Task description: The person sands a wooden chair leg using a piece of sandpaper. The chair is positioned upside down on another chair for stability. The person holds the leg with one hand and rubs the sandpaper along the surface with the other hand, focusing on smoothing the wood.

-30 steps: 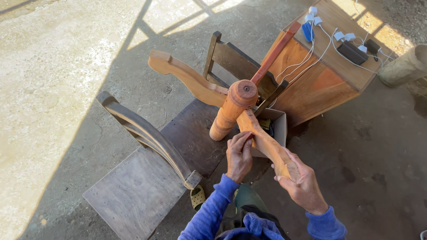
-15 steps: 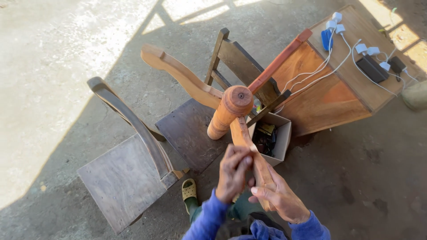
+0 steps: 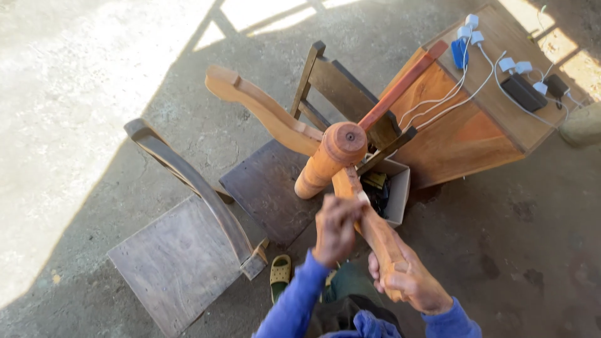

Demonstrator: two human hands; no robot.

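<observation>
Pedestal (image 3: 328, 159) on chair seat (image 3: 269, 188); cabinet (image 3: 476, 119) right; box (image 3: 391, 188) between.

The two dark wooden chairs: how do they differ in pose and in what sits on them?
The near chair has a curved top rail and a bare grey seat; the far chair has a straight slatted back and a darker seat. The far chair carries the turned wooden leg assembly that both hands work on; the near chair carries nothing. Both are worn wood and stand on concrete.

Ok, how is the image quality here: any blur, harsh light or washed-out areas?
Head view: the left hand is smeared by motion blur, while the right hand and wooden leg stay fairly sharp; hard sunlight blows out the concrete floor at left, with slatted shadows across the top.
</observation>
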